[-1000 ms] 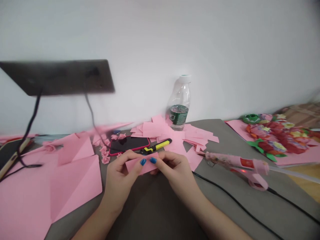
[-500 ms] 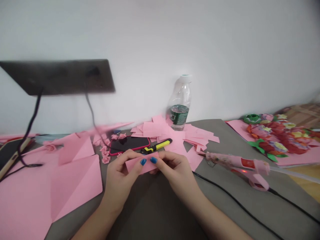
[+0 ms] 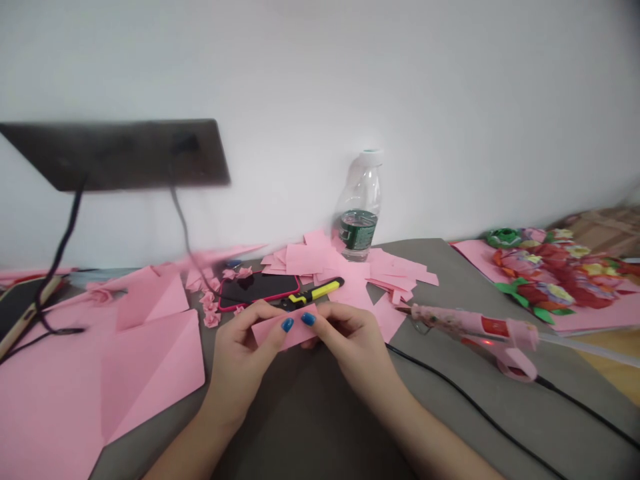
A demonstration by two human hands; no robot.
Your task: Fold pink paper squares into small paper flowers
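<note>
Both my hands pinch one small pink paper piece point(image 3: 285, 329) just above the grey table point(image 3: 320, 413). My left hand point(image 3: 240, 357) holds its left part, thumb with a blue nail on top. My right hand point(image 3: 353, 343) holds its right part the same way, and the two thumbs nearly touch. Just beyond the paper lie a black-and-yellow utility knife point(image 3: 313, 293) and a phone in a red case point(image 3: 259, 289).
Large folded pink sheets point(image 3: 145, 360) cover the left side. Cut pink squares point(image 3: 360, 273) and a plastic bottle point(image 3: 359, 207) sit by the wall. A pink glue gun point(image 3: 480, 330) with its black cord lies at right, near paper flowers point(image 3: 550, 273). Small pink rosettes point(image 3: 210, 303) lie left of the phone.
</note>
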